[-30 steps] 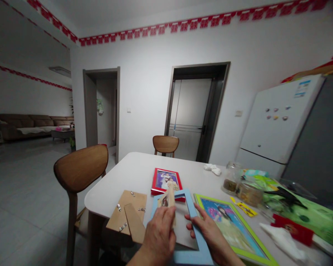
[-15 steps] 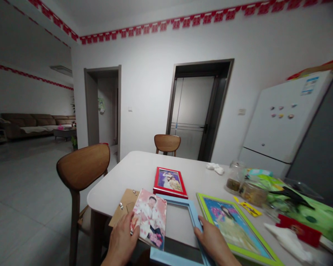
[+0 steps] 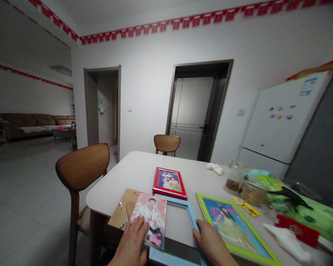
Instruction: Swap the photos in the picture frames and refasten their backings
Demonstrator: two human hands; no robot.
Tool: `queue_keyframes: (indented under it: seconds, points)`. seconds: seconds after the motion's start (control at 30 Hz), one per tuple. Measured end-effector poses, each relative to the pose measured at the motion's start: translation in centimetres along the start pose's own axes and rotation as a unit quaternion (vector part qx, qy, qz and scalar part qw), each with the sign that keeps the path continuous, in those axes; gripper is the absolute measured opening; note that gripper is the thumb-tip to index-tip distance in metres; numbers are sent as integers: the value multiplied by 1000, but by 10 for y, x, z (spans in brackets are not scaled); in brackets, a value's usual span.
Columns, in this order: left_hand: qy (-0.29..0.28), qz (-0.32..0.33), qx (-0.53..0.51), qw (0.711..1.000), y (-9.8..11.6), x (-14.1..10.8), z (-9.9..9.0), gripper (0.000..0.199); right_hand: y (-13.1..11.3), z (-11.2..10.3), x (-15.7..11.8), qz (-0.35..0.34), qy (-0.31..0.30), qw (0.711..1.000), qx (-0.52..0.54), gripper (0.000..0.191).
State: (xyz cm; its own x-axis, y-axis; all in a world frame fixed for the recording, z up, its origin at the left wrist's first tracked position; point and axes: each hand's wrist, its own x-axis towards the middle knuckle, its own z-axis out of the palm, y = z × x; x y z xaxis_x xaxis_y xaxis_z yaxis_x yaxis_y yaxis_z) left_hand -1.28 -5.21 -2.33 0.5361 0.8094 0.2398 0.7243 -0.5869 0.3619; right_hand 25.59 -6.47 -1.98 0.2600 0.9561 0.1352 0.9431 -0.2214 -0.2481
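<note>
A pink printed photo [image 3: 157, 223] lies at the front of the table, overlapping a brown backing board [image 3: 121, 211] with metal clips. On the photo's lower left part rests my left hand [image 3: 133, 238], fingers stretched out and flat. To its right, a light blue picture frame [image 3: 191, 214] has an open middle through which the tabletop shows. My right hand [image 3: 212, 242] grips the right side of this frame, thumb on top. The photo partly covers the frame's left side. The frame's near edge reaches past the table edge.
A red framed picture [image 3: 155, 181] lies behind the blue frame, and a green framed picture [image 3: 202, 207] lies to the right. Farther right are glass jars [image 3: 233, 179], a yellow packet [image 3: 249, 208], red packaging [image 3: 296, 229] and crumpled tissue [image 3: 215, 168]. A wooden chair [image 3: 84, 164] stands at left.
My left hand has shifted right, from holding the photo's left edge to lying flat across its lower part. The right hand keeps its grip on the blue frame.
</note>
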Motion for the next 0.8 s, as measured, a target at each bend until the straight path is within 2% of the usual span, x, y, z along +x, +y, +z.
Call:
queue_keyframes:
  seconds: [0.1,0.17,0.23,0.3,0.37,0.43,0.5,0.53,0.57,0.6,0.63,0.67,0.73,0.8]
  points:
    - [16,25,1,1000,-1,8,10,59,-3,-2,-2,-8,30,999,17,30]
    - [49,31,-25,998,-3,14,13,52,-8,-5,-4,-29,75,994,69,32]
    - [103,27,-93,990,-3,21,8,45,-16,-9,-6,-53,112,978,166,33]
    - [173,-5,-206,963,2,27,-3,38,-28,-12,-10,-62,103,952,283,33]
    - [228,-68,-351,906,14,33,-16,33,-44,-13,-13,-53,55,915,397,35]
    - [241,-123,-506,819,31,38,-22,39,-61,-11,-17,-9,-5,861,509,43]
    - [221,-140,-636,726,50,42,-17,47,-75,-8,-19,50,-54,782,618,52]
    - [206,-137,-679,691,58,43,-11,49,-80,-8,-19,71,-65,740,666,53]
    - [185,-129,-705,672,63,43,-4,51,-82,-8,-19,83,-64,702,704,53]
    - [169,-121,-716,666,67,43,3,51,-82,-10,-18,88,-53,674,732,52]
    - [153,-112,-717,671,68,43,10,52,-80,-12,-16,89,-40,657,747,51]
    - [139,-104,-710,682,67,42,15,53,-75,-14,-14,94,-28,654,750,50]
    - [132,-102,-682,712,59,40,21,58,-59,-19,-10,113,-18,682,723,51]
    - [136,-116,-630,755,49,37,20,64,-39,-22,-6,129,-16,725,676,52]
